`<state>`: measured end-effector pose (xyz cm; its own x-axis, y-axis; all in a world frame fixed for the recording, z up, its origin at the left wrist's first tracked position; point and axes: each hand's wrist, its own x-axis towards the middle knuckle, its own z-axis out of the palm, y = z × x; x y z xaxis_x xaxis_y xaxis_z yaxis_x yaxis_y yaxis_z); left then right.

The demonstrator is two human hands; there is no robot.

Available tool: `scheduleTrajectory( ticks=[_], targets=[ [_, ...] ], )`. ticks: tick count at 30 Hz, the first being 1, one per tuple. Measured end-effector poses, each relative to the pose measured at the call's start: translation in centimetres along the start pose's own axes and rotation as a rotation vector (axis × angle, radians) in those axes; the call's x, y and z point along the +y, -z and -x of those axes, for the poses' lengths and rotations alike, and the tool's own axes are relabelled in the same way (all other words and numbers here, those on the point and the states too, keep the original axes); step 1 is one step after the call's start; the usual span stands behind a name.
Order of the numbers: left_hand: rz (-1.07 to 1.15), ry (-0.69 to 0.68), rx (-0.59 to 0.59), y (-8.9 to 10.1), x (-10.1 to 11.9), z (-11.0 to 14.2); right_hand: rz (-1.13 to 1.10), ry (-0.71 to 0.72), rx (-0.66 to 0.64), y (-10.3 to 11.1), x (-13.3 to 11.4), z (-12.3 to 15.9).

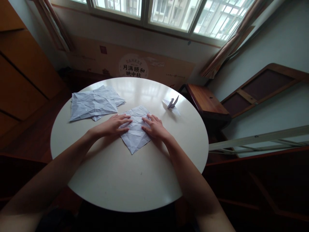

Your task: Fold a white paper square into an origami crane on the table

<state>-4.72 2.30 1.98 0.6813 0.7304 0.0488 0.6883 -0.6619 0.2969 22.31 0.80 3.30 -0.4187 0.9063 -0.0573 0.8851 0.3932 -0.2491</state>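
A creased white sheet of paper [136, 129] lies on the round white table [120, 180], one corner pointing toward me. My left hand [118, 124] rests on its left side, fingers stretched out and spread. On the right side of the sheet lies my right hand [154, 126], its fingers also spread over the paper. Neither hand is closed around anything. A folded paper crane [172, 103] stands farther back on the right, apart from my hands. Several creased sheets [94, 103] are piled at the back left.
Beyond the table's back right edge stands a wooden stool or bench [205, 100]. A long printed cardboard panel [156, 66] is against the wall below the window [173, 14]. Wooden cabinets [26, 58] are on the left.
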Motion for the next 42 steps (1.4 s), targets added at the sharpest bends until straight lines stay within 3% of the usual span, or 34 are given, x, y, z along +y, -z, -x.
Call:
scheduleTrajectory(
  ticks=[12,25,42],
  targets=[
    [-0.013,-0.02,0.053,-0.6,-0.7,-0.1,-0.015,-0.001,-0.009,-0.2,0.2,-0.2],
    [-0.013,0.002,0.018,0.3,0.4,-0.1,-0.02,-0.001,0.002,-0.3,0.3,-0.2],
    [-0.007,-0.002,0.027,0.0,0.0,-0.2,-0.02,-0.002,0.001,-0.3,0.2,-0.2]
  ],
)
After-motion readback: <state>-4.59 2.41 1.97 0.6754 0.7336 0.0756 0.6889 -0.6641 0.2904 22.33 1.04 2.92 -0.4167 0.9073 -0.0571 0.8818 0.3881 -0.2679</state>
